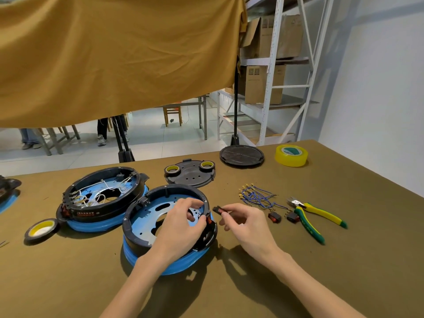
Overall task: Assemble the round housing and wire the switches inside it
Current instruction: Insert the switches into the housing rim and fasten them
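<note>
At lower centre of the frame the round housing (168, 228), a black ring on a blue base, sits on the bench (344, 260). The left hand (183, 222) reaches inside it, its grip pinching at a red switch (209, 221) set in the right wall. Just right of the rim, the right hand (243, 220) holds its grip pinched on a loose black switch (219, 210). Further right lie two more switches (283, 217), a bundle of blue wires (257, 196) and green-and-yellow cutters (314, 216). A second housing (103, 198), already wired in white, stands at left centre
</note>
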Available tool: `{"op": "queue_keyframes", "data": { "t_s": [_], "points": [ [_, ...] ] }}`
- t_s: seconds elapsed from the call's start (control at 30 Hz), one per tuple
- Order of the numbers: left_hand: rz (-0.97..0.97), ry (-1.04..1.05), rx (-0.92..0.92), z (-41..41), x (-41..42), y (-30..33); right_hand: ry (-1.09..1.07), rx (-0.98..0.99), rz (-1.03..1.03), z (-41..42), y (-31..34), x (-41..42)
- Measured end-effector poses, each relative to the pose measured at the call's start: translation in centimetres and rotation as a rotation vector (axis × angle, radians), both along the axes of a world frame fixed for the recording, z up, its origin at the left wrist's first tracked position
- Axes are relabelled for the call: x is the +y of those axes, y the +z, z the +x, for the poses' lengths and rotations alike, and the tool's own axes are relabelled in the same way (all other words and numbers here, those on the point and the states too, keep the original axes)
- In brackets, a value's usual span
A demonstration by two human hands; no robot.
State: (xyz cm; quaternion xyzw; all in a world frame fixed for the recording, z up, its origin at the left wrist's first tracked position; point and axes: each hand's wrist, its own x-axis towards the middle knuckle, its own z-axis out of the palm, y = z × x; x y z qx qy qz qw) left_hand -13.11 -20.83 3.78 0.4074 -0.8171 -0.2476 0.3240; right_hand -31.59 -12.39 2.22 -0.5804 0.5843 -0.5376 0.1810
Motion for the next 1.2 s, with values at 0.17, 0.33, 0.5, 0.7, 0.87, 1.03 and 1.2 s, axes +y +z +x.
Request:
{"op": "queue_keyframes", "data": {
  "t_s": [0.17, 0.33, 0.5, 0.7, 0.87, 1.03, 1.2],
  "points": [
    [0.004, -0.096, 0.043, 0.6, 0.3, 0.6, 0.116, -0.259, 0.002, 1.2, -0.6, -0.4],
    [0.020, -0.102, 0.022, 0.7, 0.2, 0.7, 0.162, -0.357, 0.013, 0.7, -1.2, -0.3],
    [0.047, -0.128, 0.017, 0.7, 0.0, 0.6, 0.160, -0.390, 0.043, 0.8, -2.0, -0.4],
    [0.051, -0.158, 0.043, 0.9, 0.1, 0.7, 0.189, -0.380, 0.007, 1.2, -1.9, -0.1],
    [0.056, -0.192, 0.093, 1.1, 0.1, 0.8, 0.190, -0.372, 0.003, 1.3, -1.9, 0.2],
    [0.083, -0.214, 0.095, 1.2, 0.1, 0.8, 0.189, -0.342, 0.018, 1.7, -1.7, 0.4],
    [0.090, -0.213, 0.089, 1.2, 0.1, 0.9, 0.168, -0.315, 0.011, 1.9, -1.4, 0.5]
  ]
}}
